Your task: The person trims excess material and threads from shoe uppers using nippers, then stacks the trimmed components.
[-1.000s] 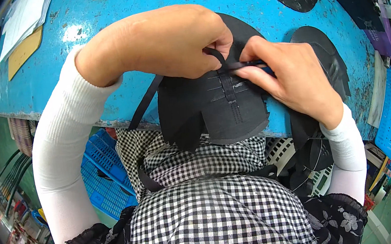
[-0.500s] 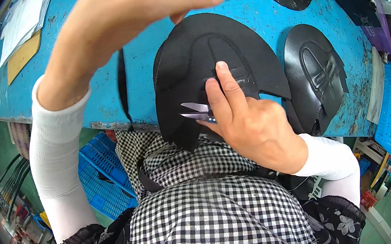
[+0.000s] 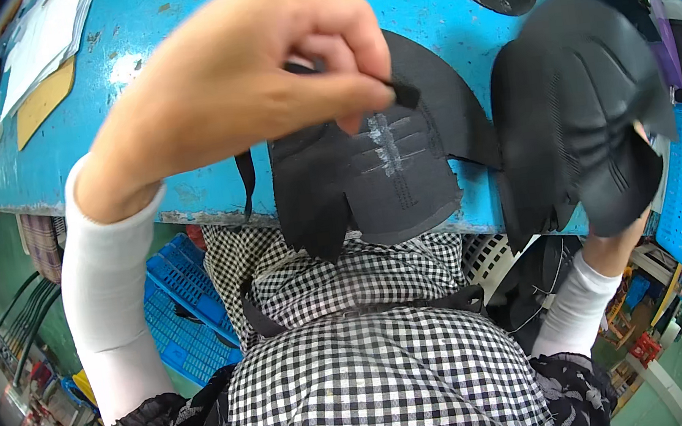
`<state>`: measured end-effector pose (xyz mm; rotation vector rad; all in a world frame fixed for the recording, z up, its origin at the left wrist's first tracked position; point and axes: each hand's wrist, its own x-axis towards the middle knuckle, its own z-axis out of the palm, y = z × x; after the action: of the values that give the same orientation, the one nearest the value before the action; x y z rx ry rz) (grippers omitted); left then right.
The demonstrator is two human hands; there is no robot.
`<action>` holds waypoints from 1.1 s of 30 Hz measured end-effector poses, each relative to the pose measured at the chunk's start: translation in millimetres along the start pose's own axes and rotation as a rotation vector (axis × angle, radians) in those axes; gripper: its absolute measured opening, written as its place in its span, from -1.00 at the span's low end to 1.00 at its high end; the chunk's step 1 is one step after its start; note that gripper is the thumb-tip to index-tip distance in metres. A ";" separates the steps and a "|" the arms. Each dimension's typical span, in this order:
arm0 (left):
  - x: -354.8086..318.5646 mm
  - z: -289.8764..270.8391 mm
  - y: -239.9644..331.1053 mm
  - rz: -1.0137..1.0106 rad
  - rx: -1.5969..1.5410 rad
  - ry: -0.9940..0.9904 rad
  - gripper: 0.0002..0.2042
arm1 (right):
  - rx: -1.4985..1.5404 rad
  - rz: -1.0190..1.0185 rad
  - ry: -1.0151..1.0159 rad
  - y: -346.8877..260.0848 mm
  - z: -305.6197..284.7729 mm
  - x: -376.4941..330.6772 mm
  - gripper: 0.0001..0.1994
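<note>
Left hand (image 3: 257,87) pinches narrow black strap (image 3: 405,94) above flat black upper (image 3: 380,183); right hand (image 3: 621,242), mostly hidden, grips lifted black upper (image 3: 575,107).

Under my left grip (image 3: 257,87) I see a black strip (image 3: 405,94) and a black upper piece (image 3: 379,178) streaked white, on a bright blue desk (image 3: 183,173). My right grip (image 3: 617,239) shows another black piece (image 3: 576,116). Sleeves white (image 3: 103,285), apron black-and-white check (image 3: 378,379).

Her left hand (image 3: 256,78) is raised with fingertips pinched together, while the right hand (image 3: 624,229) sits low, mostly hidden, forearm upright.
</note>
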<state>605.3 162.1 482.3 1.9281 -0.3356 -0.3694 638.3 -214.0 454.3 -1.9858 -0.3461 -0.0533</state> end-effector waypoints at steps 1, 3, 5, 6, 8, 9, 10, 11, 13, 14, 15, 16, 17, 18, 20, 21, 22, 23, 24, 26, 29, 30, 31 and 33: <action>1.4 1.7 2.1 -0.058 0.007 -0.067 -0.94 | 0.398 0.160 -0.023 16.5 -29.7 -3.2 -0.61; 13.2 9.6 -3.1 0.029 0.042 -0.181 -0.93 | 0.531 0.398 0.244 17.9 -53.2 -10.6 -0.62; 10.7 18.8 -11.3 -0.012 0.098 -0.203 -0.93 | 0.253 0.400 0.325 37.9 -60.9 -9.1 -0.63; 12.8 21.5 -12.8 -0.017 0.145 -0.240 -0.92 | 0.192 0.325 0.179 37.0 -67.8 -4.8 -0.64; 16.3 27.1 -17.7 0.017 0.223 -0.223 -0.93 | 0.242 0.291 0.204 31.8 -71.6 -1.8 -0.66; 18.6 29.9 -20.0 0.053 0.305 -0.208 -0.93 | 0.293 0.257 0.233 20.0 -63.8 0.2 -0.68; 21.3 31.9 -21.4 0.092 0.388 -0.191 -0.93 | 0.290 0.259 0.240 9.8 -51.7 1.4 -0.68; 21.5 33.4 -21.1 0.089 0.393 -0.191 -0.93 | 0.217 0.261 0.136 0.7 -33.4 3.6 -0.72; 20.4 35.1 -20.9 0.092 0.468 -0.175 -0.87 | 0.066 0.205 -0.076 -22.3 4.6 7.3 -0.83; 22.8 36.6 -19.7 0.097 0.464 -0.183 -0.87 | -0.013 0.151 -0.174 -33.3 20.2 8.6 -0.89; 21.5 38.3 -19.0 0.156 0.547 -0.125 -0.84 | -0.100 0.038 -0.365 -37.6 35.0 12.8 -0.91; 21.8 38.8 -17.8 0.223 0.629 -0.067 -0.80 | -0.193 -0.078 -0.550 -40.9 48.3 18.5 -0.90; 23.2 38.4 -18.4 0.223 0.629 -0.068 -0.80 | -0.241 -0.248 -0.668 -41.6 64.4 26.4 -0.87; 23.8 35.5 -20.0 0.209 0.744 -0.041 -0.78 | -0.289 -0.426 -0.785 -43.3 80.2 34.6 -0.84; 23.8 28.6 -21.7 0.190 0.866 -0.013 -0.75 | -0.386 -0.507 -0.869 -43.2 99.3 39.6 -0.82; 22.2 24.1 -22.7 0.152 0.740 -0.044 -0.75 | -0.407 -0.590 -0.843 -42.0 107.1 40.1 -0.81; 21.6 20.5 -22.2 0.116 0.613 -0.076 -0.76 | -0.406 -0.590 -0.844 -42.6 107.7 41.3 -0.81; 22.3 16.0 -19.9 0.027 0.550 -0.123 -0.79 | -0.444 -0.609 -0.888 -44.2 107.5 43.0 -0.81; 22.2 15.5 -20.6 0.025 0.547 -0.124 -0.79 | -0.482 -0.626 -0.934 -44.2 106.9 45.0 -0.81; 21.1 14.7 -23.3 0.032 0.482 -0.136 -0.83 | -0.387 -0.614 -0.971 -39.0 105.0 50.9 -0.82; 23.2 15.5 -24.7 0.048 0.520 -0.132 -0.85 | -0.324 -0.628 -0.937 -38.7 108.5 55.9 -0.84; 22.8 16.1 -26.6 0.049 0.518 -0.133 -0.85 | -0.343 -0.655 -0.876 -39.9 111.4 55.6 -0.84; 22.1 16.8 -29.3 0.088 0.530 -0.103 -0.85 | -0.442 -0.675 -0.890 -42.5 113.4 55.1 -0.83; 22.3 16.7 -29.7 0.129 0.541 -0.072 -0.85 | -0.524 -0.694 -0.820 -44.6 119.9 53.1 -0.83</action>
<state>620.6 150.1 446.5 2.4061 -0.6566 -0.2805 663.1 -77.8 452.3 -2.2181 -1.6817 0.2637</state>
